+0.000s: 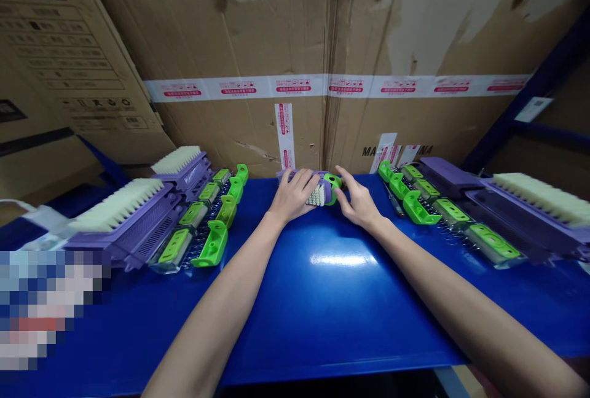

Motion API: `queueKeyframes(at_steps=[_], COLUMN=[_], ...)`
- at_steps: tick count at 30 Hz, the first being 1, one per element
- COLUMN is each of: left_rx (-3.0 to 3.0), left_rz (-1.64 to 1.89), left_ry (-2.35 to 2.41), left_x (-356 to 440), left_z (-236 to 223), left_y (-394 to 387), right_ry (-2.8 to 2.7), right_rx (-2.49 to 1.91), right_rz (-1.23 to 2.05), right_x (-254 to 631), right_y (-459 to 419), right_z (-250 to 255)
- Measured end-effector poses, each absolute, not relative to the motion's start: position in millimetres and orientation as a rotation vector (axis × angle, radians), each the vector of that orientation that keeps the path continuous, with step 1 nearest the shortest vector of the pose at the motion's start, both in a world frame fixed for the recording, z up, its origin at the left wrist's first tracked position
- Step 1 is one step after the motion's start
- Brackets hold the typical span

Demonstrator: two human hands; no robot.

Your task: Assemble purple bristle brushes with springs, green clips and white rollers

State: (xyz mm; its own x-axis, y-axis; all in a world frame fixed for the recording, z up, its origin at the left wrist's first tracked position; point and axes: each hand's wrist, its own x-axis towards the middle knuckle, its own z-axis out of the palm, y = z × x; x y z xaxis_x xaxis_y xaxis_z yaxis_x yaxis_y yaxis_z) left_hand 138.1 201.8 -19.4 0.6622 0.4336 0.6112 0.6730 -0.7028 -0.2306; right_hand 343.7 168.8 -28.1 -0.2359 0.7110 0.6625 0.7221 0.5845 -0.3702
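A purple brush with cream bristles [316,196] lies at the back middle of the table, its right end fitted against a bright green end piece [332,187]. My left hand [295,192] is closed over the purple body from above and covers much of it. At the green end, my right hand [357,198] has its thumb and index finger apart. Its thumb tip is at the green piece; whether it presses on it I cannot tell. A dark pen-like tool [394,201] lies to the right of this hand.
Purple brush units [133,232] and green brackets [214,244] line the left of the blue table [295,324]. More purple units [498,220], green brackets [420,209] and clear-and-green boxes [493,243] stand right. A large cardboard box [230,35] walls off the back.
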Motion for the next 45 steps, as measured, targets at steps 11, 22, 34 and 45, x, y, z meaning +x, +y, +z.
queueKeyframes(at_steps=[11,22,34,45], left_rx=[-2.441,-2.441,-2.372,-2.431], left_rz=[-0.759,-0.793,-0.739,-0.804], left_ry=[-0.87,-0.839,-0.806,-0.869], left_x=[141,140,141,144], left_z=[-17,-18,-21,-22], left_y=[200,201,201,200], right_ry=[-1.968,-1.847,-1.658,-1.694], right_rx=[-1.156,-1.1,-1.143,-1.18], right_rz=[-0.066,0.014,0.273,0.298], right_x=[341,338,334,332], right_y=[171,176,179,177], right_z=[-34,-40,-36,-35])
